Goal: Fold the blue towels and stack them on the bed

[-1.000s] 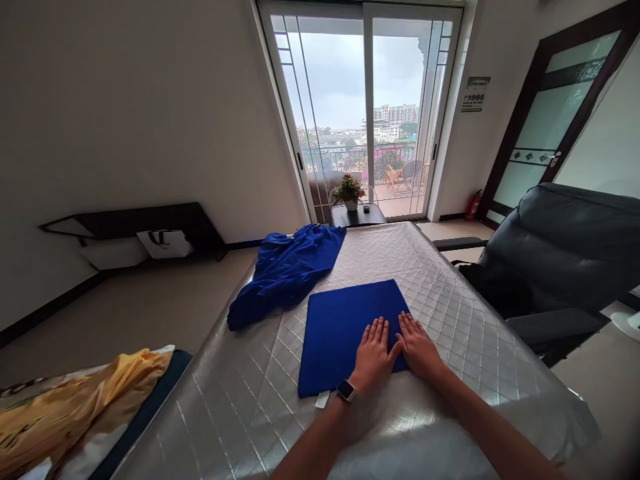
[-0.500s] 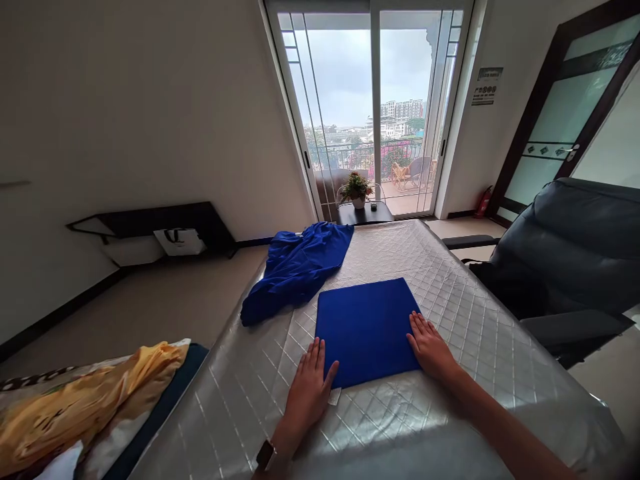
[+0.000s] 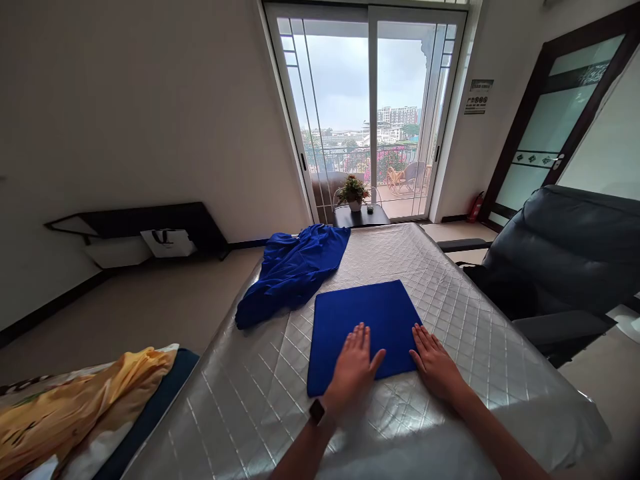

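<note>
A flat, squarish folded blue cloth (image 3: 335, 327) lies on the silver quilted mattress (image 3: 240, 400). My left hand (image 3: 353, 363) rests palm down on its lower middle, fingers straight and thumb spread. At the cloth's right edge, my right hand (image 3: 434, 357) lies flat with its fingertips touching the border, also open. Neither hand grips anything. Farther up, on the left side of the mattress, a crumpled blue cloth (image 3: 300, 267) sits apart from the folded one.
Bedding with a yellow pattern (image 3: 90, 413) lies low at the left. A black armchair (image 3: 565, 253) stands beside the mattress on the right. Beyond the far edge, a small table (image 3: 345, 217) holds a potted plant (image 3: 354, 191) before the glass sliding doors (image 3: 330, 87).
My left hand has moved from the folded cloth's left edge to the right, onto its lower middle. My right hand has slid slightly down along the right edge. The view has shifted a little.
</note>
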`<control>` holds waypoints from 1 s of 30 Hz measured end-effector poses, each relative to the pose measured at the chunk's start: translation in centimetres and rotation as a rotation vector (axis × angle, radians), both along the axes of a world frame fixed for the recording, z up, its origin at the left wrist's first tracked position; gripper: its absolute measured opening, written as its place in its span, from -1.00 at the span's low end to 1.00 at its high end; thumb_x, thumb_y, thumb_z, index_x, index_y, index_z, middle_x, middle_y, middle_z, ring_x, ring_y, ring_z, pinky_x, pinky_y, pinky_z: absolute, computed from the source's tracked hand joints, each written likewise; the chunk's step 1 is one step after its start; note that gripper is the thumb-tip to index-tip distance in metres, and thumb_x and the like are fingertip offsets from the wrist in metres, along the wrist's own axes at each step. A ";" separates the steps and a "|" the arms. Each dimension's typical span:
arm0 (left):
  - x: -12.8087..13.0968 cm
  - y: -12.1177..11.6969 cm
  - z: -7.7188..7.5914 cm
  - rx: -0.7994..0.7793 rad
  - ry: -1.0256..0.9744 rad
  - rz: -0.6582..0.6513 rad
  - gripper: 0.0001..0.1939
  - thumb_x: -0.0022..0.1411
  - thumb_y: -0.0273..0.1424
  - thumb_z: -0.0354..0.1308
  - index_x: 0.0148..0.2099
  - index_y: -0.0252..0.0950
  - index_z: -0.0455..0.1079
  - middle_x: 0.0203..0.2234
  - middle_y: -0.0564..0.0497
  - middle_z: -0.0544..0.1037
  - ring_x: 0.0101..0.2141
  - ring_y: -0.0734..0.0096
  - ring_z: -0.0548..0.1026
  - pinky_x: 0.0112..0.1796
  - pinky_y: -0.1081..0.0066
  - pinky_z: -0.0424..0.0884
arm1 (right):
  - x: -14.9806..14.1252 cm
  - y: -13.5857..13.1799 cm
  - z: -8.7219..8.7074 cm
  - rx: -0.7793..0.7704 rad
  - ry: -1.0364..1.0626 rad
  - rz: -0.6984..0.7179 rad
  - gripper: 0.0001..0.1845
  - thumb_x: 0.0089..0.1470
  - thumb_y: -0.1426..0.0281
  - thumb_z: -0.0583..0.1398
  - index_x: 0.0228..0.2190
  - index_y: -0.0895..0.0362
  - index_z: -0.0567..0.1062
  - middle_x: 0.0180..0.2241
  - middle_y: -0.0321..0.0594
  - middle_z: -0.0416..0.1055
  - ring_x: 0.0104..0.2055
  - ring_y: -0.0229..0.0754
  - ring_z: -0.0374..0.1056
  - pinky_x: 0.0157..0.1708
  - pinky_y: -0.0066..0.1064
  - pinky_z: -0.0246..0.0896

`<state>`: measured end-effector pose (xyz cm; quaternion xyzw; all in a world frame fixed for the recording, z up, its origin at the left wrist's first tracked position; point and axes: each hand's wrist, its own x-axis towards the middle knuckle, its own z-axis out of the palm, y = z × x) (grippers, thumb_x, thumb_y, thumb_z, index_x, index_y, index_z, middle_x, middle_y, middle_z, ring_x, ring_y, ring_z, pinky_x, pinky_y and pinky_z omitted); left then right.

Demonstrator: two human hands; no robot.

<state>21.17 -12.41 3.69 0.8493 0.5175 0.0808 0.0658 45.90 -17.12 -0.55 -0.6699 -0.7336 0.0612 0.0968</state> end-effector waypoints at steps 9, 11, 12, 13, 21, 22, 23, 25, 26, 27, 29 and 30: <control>7.9 0.0 -1.6 0.080 -0.089 -0.215 -0.21 0.48 0.05 -0.35 0.48 -0.40 0.00 0.44 -0.16 0.07 0.43 0.23 -0.02 0.39 0.12 0.01 | -0.1 -0.1 0.4 -0.013 0.012 0.011 -0.28 0.43 0.13 -0.28 0.42 0.26 0.01 0.46 -0.11 -0.17 0.50 -0.10 -0.27 0.44 -0.11 -0.25; 6.1 -0.1 -1.9 0.071 -0.072 -0.187 -0.22 0.48 0.04 -0.35 0.48 -0.39 -0.02 0.44 -0.14 0.05 0.43 0.24 -0.02 0.39 0.13 0.03 | 0.0 -0.2 0.4 -0.014 0.016 0.008 -0.27 0.43 0.10 -0.25 0.42 0.26 0.00 0.46 -0.10 -0.18 0.50 -0.09 -0.28 0.45 -0.10 -0.26; 4.9 -0.1 -1.9 0.061 -0.058 -0.162 -0.22 0.48 0.04 -0.35 0.49 -0.38 -0.02 0.44 -0.14 0.05 0.43 0.23 -0.02 0.38 0.12 0.04 | 0.0 -0.2 0.4 -0.014 0.018 0.007 -0.27 0.43 0.10 -0.24 0.42 0.25 0.00 0.46 -0.10 -0.18 0.50 -0.08 -0.29 0.45 -0.10 -0.26; 3.6 -0.2 -2.0 0.051 -0.041 -0.132 -0.23 0.48 0.04 -0.35 0.49 -0.37 -0.03 0.44 -0.15 0.04 0.43 0.22 -0.02 0.38 0.10 0.06 | 0.0 -0.2 0.4 -0.013 0.019 0.005 -0.28 0.43 0.10 -0.23 0.42 0.25 0.00 0.46 -0.10 -0.19 0.50 -0.08 -0.29 0.45 -0.09 -0.26; -9.2 -1.4 -3.9 0.016 0.061 0.260 -0.14 0.44 0.12 -0.32 0.51 -0.39 -0.14 0.46 -0.20 -0.05 0.44 0.06 -0.05 0.36 -0.02 0.06 | 0.1 -0.5 0.2 -0.024 0.027 0.006 -0.26 0.42 0.08 -0.26 0.42 0.26 -0.02 0.47 -0.12 -0.22 0.50 -0.11 -0.30 0.45 -0.14 -0.29; -10.0 -1.7 -4.1 0.026 0.059 0.281 -0.14 0.44 0.12 -0.32 0.51 -0.39 -0.15 0.47 -0.20 -0.06 0.44 0.06 -0.05 0.36 -0.02 0.06 | 0.2 -0.5 0.2 -0.032 0.028 0.006 -0.26 0.42 0.08 -0.25 0.42 0.25 -0.02 0.47 -0.12 -0.21 0.50 -0.10 -0.30 0.45 -0.14 -0.28; -10.5 -1.9 -4.2 0.034 0.055 0.293 -0.14 0.44 0.11 -0.32 0.51 -0.39 -0.16 0.47 -0.20 -0.06 0.44 0.06 -0.06 0.36 -0.01 0.06 | 0.3 -0.4 0.3 -0.042 0.026 0.010 -0.26 0.42 0.08 -0.24 0.42 0.25 -0.01 0.46 -0.12 -0.20 0.50 -0.10 -0.29 0.45 -0.13 -0.27; -10.7 -2.3 -4.4 0.034 0.046 0.304 -0.13 0.43 0.12 -0.32 0.51 -0.40 -0.17 0.47 -0.21 -0.07 0.44 0.06 -0.08 0.36 0.00 0.05 | 0.6 0.1 0.7 -0.076 0.009 0.029 -0.27 0.41 0.09 -0.23 0.41 0.25 0.03 0.46 -0.11 -0.16 0.50 -0.08 -0.26 0.44 -0.10 -0.24; -10.6 -2.4 -4.4 0.028 0.043 0.306 -0.11 0.43 0.13 -0.32 0.51 -0.42 -0.16 0.47 -0.22 -0.08 0.44 0.06 -0.08 0.36 0.00 0.04 | 0.8 0.6 1.1 -0.092 -0.003 0.038 -0.27 0.41 0.09 -0.22 0.41 0.25 0.05 0.45 -0.10 -0.14 0.50 -0.07 -0.24 0.44 -0.09 -0.23; -10.5 -2.5 -4.4 0.019 0.042 0.308 -0.10 0.42 0.14 -0.32 0.51 -0.44 -0.16 0.47 -0.23 -0.09 0.44 0.05 -0.09 0.37 0.00 0.02 | 0.8 1.3 1.6 -0.100 -0.015 0.046 -0.27 0.41 0.10 -0.21 0.41 0.26 0.06 0.45 -0.09 -0.14 0.50 -0.06 -0.23 0.44 -0.09 -0.23; -10.3 -2.4 -4.3 0.001 0.044 0.309 -0.08 0.41 0.16 -0.32 0.50 -0.47 -0.14 0.47 -0.26 -0.10 0.44 0.04 -0.10 0.37 -0.01 0.01 | 0.8 3.2 2.7 -0.084 -0.030 0.059 -0.27 0.41 0.11 -0.21 0.41 0.27 0.05 0.46 -0.08 -0.15 0.50 -0.07 -0.23 0.43 -0.10 -0.23; -10.4 -2.4 -4.2 -0.006 0.043 0.303 -0.08 0.41 0.16 -0.32 0.50 -0.46 -0.14 0.47 -0.26 -0.10 0.44 0.05 -0.10 0.37 -0.02 0.02 | 0.6 4.3 3.2 -0.065 -0.030 0.062 -0.26 0.41 0.11 -0.21 0.41 0.28 0.03 0.46 -0.08 -0.17 0.50 -0.08 -0.24 0.43 -0.11 -0.24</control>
